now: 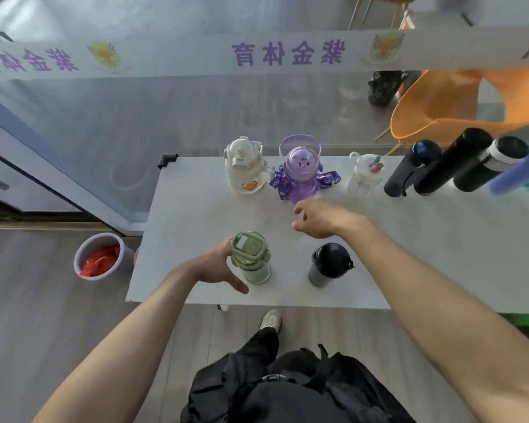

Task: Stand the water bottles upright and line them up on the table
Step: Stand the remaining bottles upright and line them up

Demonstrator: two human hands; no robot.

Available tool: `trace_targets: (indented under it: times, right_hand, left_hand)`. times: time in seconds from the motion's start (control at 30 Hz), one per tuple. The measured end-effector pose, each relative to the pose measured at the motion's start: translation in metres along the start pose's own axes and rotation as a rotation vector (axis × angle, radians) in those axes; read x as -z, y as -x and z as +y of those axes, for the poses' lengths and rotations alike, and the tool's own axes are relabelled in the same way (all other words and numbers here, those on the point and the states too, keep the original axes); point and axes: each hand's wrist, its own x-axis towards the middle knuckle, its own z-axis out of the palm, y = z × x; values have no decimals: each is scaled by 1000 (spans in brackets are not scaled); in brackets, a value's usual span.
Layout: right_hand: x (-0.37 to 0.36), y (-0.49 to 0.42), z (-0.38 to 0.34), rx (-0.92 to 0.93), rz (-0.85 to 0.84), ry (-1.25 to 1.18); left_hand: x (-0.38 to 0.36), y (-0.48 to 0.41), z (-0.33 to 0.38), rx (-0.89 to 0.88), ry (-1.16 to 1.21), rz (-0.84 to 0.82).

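A green bottle [251,257] stands upright near the front edge of the white table [425,254]. My left hand [217,265] is wrapped around its left side. A dark grey bottle with a black lid [329,264] stands to its right. My right hand [321,217] hovers over the table middle, fingers apart, holding nothing, just in front of the purple bottle [301,170]. Along the far edge stand a cream bottle [245,166], the purple one, a small clear bottle [365,175], then black bottles [409,169] [449,161] [489,163] and a blue one [518,170].
A grey bucket with red cloth [100,256] sits on the floor left of the table. An orange chair [458,102] stands behind the far right. A glass wall with a printed banner [287,53] runs behind the table. My foot [271,320] is under the front edge.
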Motion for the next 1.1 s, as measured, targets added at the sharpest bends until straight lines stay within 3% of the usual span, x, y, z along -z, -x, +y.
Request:
trace_targets:
  times: [0.13,0.27,0.4,0.57,0.83,1.1]
  right_hand:
    - [-11,36,12,-14,22,48]
    - [-31,54,22,-71,-19,85]
    - [-53,61,28,-86,-41,156]
    - [-68,52,17,-67,98,23]
    - [-59,9,-50,66,193,-55]
    - [-65,-27,-84,105,215,7]
  left_hand:
    - [-35,4,6,-85,209,322]
    - [-49,8,17,-32,193,537]
    - [-54,10,25,-4,169,614]
    - [-45,11,14,55,236,715]
    - [29,16,-26,207,258,941]
    - [66,12,-69,280,244,946]
